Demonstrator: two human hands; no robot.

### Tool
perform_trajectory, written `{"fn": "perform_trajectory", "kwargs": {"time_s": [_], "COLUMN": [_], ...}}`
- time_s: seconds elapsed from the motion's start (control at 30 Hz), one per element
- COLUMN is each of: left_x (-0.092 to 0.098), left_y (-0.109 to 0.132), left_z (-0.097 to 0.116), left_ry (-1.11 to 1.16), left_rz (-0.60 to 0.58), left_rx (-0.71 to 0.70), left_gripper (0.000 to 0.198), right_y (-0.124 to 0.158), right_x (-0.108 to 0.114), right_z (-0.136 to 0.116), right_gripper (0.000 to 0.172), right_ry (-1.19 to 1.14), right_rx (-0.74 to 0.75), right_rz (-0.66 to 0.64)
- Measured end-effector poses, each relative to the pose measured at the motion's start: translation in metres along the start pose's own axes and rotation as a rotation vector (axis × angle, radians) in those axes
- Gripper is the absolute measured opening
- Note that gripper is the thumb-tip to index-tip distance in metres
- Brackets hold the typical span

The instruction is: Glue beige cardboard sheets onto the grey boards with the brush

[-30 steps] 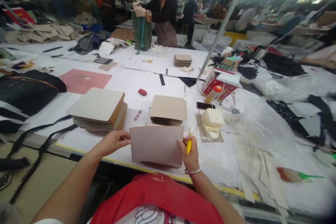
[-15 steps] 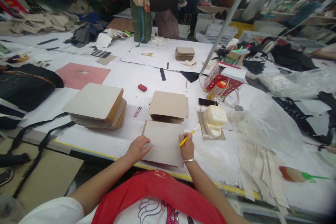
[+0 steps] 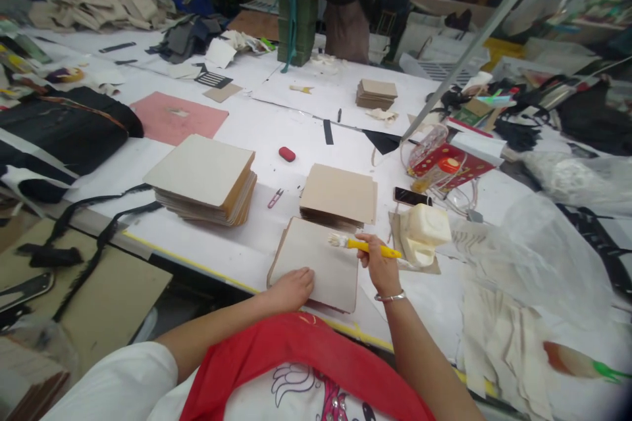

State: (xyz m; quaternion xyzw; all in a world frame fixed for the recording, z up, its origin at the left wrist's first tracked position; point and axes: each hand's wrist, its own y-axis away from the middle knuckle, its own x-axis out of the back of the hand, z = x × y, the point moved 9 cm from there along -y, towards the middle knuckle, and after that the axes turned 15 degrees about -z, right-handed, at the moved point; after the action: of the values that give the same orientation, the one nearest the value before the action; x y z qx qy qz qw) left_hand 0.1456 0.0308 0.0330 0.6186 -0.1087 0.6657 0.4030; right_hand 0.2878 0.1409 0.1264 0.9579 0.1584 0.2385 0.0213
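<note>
My right hand [image 3: 379, 264] is closed round the yellow handle of a paintbrush [image 3: 354, 244]. Its pale bristles point left over a grey cardboard sheet [image 3: 326, 253], the top one of a low stack at the table's front edge. Whether the bristles touch the sheet I cannot tell. My left hand [image 3: 295, 285] lies flat on the sheet's left front part, holding nothing. Right behind the sheet sits a stack of tan cardboard pieces [image 3: 338, 191]. A cut-open white plastic container [image 3: 428, 223] stands on a cardboard scrap to the right of the brush.
A taller cardboard stack [image 3: 202, 171] is on the left, with pink thread snips [image 3: 275, 198] and a red case [image 3: 287, 154] nearby. A phone [image 3: 412, 196], a red bag [image 3: 457, 161] and fabric strips [image 3: 508, 322] lie right. Another person [image 3: 348, 6] stands across the table by green blocks.
My right hand has turned the brush so its bristles now point left over the sheet. My left hand has slid onto the sheet and flattened. The camera view has shifted left and down.
</note>
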Motion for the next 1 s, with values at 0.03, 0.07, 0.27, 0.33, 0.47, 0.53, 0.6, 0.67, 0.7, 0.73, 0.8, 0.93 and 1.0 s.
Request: {"fn": "perform_trajectory", "kwargs": {"time_s": [0.03, 0.07, 0.27, 0.33, 0.47, 0.53, 0.6, 0.67, 0.7, 0.73, 0.8, 0.93, 1.0], "left_x": [-0.001, -0.001, -0.006, -0.009, -0.011, -0.011, -0.009, -0.006, -0.004, -0.002, 0.001, 0.003, 0.002], "left_y": [0.000, 0.000, 0.001, 0.000, -0.001, -0.001, -0.001, -0.002, -0.003, -0.004, -0.005, -0.006, -0.007], "left_z": [0.001, 0.002, 0.014, 0.017, 0.021, 0.021, 0.019, 0.018, 0.018, 0.018, 0.018, 0.019, 0.019], "left_ry": [0.006, 0.009, -0.077, -0.090, -0.120, -0.124, -0.104, -0.063, -0.039, -0.014, 0.032, 0.057, 0.043], "left_rz": [0.006, 0.014, 0.064, 0.064, 0.053, 0.042, 0.026, -0.001, -0.018, -0.035, -0.068, -0.107, -0.117], "left_rx": [0.000, 0.000, 0.006, 0.009, 0.007, 0.012, 0.025, 0.033, 0.034, 0.036, 0.045, 0.054, 0.057], "left_gripper": [0.028, 0.027, 0.027, 0.028, 0.030, 0.031, 0.030, 0.028, 0.028, 0.027, 0.029, 0.029, 0.027], "right_y": [-0.010, -0.018, -0.029, -0.030, -0.052, -0.064, -0.070, -0.068, -0.065, -0.061, -0.048, -0.020, -0.008], "right_x": [-0.020, -0.041, -0.137, -0.150, -0.139, -0.123, -0.109, -0.096, -0.088, -0.078, -0.050, 0.007, 0.023], "right_z": [-0.004, -0.007, -0.007, -0.003, 0.007, 0.011, 0.015, 0.023, 0.029, 0.035, 0.048, 0.067, 0.067], "right_gripper": [0.046, 0.043, 0.027, 0.025, 0.025, 0.027, 0.028, 0.030, 0.031, 0.032, 0.034, 0.035, 0.035], "right_ry": [-0.064, -0.112, -0.165, -0.140, -0.113, -0.123, -0.129, -0.128, -0.119, -0.101, -0.048, 0.068, 0.143], "right_rx": [-0.023, -0.046, -0.079, -0.063, -0.046, -0.037, -0.040, -0.068, -0.089, -0.109, -0.148, -0.212, -0.210], "right_rz": [-0.110, -0.218, -0.633, -0.699, -0.562, -0.403, -0.276, -0.188, -0.143, -0.090, 0.030, 0.174, 0.197]}}
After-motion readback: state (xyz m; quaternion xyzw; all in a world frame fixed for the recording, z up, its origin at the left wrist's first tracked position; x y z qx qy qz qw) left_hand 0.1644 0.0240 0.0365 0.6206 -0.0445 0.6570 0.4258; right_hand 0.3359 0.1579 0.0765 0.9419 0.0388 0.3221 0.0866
